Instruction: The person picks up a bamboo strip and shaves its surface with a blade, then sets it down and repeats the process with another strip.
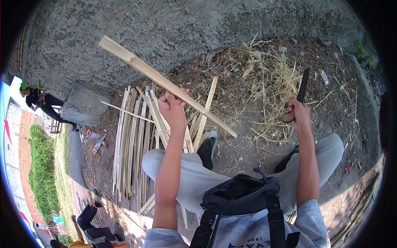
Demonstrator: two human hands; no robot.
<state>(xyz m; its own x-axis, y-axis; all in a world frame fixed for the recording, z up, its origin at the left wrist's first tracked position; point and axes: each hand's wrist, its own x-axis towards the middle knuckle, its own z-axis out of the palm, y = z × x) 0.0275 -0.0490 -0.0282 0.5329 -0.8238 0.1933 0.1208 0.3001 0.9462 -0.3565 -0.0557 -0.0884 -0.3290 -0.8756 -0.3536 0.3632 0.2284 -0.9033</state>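
Observation:
My left hand (173,108) is closed around a long, pale bamboo strip (153,75). The strip slants across the view, its far end up by the wall at upper left and its near end low in the middle, above the ground. In my right hand (301,115) is a knife (305,84) with a long dark blade and a rounded wooden handle. Its blade points away from me, apart from the strip. Under and left of my left forearm lies a pile of bamboo strips (131,144). Thin shavings (269,82) cover the ground between my hands and the wall.
A rough grey wall (165,29) rises ahead, with a concrete block (84,105) at its left. Saws (99,144) lie on the ground at left. A plastic bottle (324,77) lies beyond the knife. One person (43,101) is at far left, another (93,223) at lower left.

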